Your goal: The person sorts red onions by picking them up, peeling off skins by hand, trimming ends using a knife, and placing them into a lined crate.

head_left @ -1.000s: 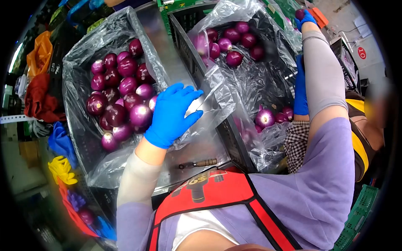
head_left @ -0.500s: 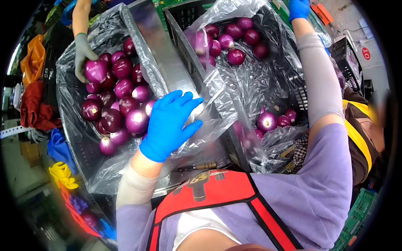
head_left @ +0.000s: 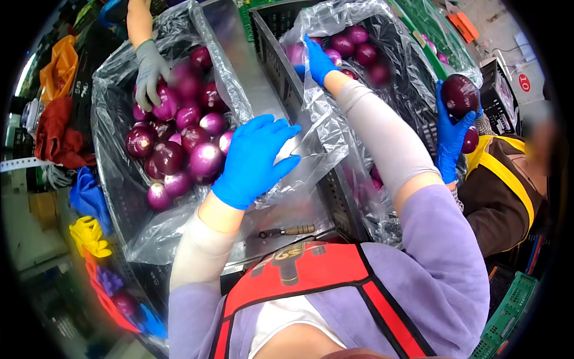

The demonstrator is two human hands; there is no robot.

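Note:
My left hand (head_left: 254, 161), in a blue glove, is curled palm down over the metal surface (head_left: 239, 45) between two crates. A pale rounded thing (head_left: 288, 148) shows between its thumb and fingers; I cannot make out its kind. My right hand (head_left: 320, 61), also blue-gloved, is at the left rim of the right crate. Its thumb and fingers are spread beside the clear plastic liner (head_left: 317, 99), and I see nothing held. Several red onions (head_left: 206, 160) fill the left crate's liner, close to my left hand. More red onions (head_left: 343, 45) lie in the right crate.
Another person's grey-gloved hand (head_left: 150, 72) reaches over the left crate's onions. At right, a co-worker's blue-gloved hand (head_left: 451, 134) holds a large red onion (head_left: 460, 96). A wooden-handled tool (head_left: 298, 230) lies near my apron. Coloured gloves (head_left: 89, 236) hang at left.
My right hand has moved from the far upper right to the right crate's left rim. The co-worker's onion-holding hand has come into view. The grey-gloved hand has shifted right; my left hand has barely moved.

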